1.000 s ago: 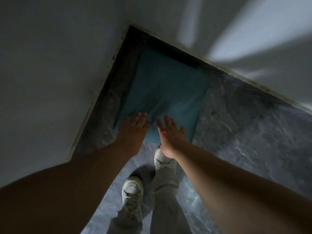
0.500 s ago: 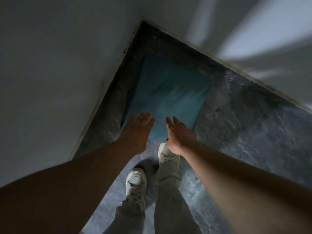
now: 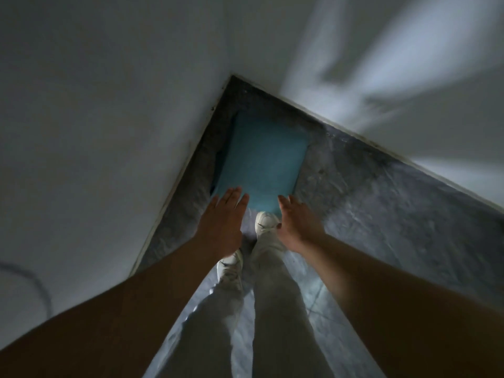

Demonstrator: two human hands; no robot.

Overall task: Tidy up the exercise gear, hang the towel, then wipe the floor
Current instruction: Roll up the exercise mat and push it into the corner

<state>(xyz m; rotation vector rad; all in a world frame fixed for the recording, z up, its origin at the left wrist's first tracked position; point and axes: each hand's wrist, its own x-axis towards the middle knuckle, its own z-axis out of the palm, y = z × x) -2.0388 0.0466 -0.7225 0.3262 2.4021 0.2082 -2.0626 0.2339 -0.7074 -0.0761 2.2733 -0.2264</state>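
Blue exercise mat sits in the far corner where two pale walls meet, on the grey marbled floor; whether it lies flat or leans on the left wall is unclear. Stowing the gear looks nearly finished. No towel shows, and wiping the floor seems left to do. Both arms reach forward and down. The left hand is flat, fingers straight, at the mat's near left edge. The right hand is loosely spread by its near right corner. Each grip is open, holding nothing; contact cannot be told.
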